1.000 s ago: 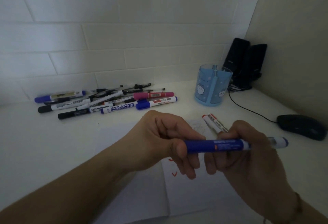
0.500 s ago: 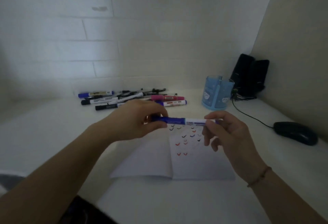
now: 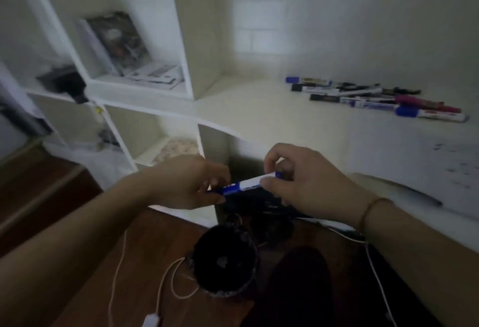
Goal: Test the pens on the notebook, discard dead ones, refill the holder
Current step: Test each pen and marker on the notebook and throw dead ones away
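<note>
Both hands hold one marker [image 3: 245, 185] off the desk edge, above the floor. It is a slim round stick, white barrel with a blue cap end and blue label. The left hand [image 3: 191, 184] curls round the blue end; the right hand [image 3: 298, 184] pinches the white end between thumb and fingers. A thin cord bracelet [image 3: 370, 210] circles the right wrist.

Below the hands stands a dark round bin [image 3: 225, 267] on a reddish wood floor [image 3: 129, 262], with a pale cable [image 3: 166, 282] looping beside it.

On the smooth white desk [image 3: 272, 119] a pile of pens [image 3: 375, 98] lies well apart from the hands, near the tiled wall. The notebook [image 3: 440, 166] is at the right, its white page dotted with small marks, blurred. To the left, white shelves [image 3: 145, 88] hold a leaning book [image 3: 116, 41] and flat papers.
</note>
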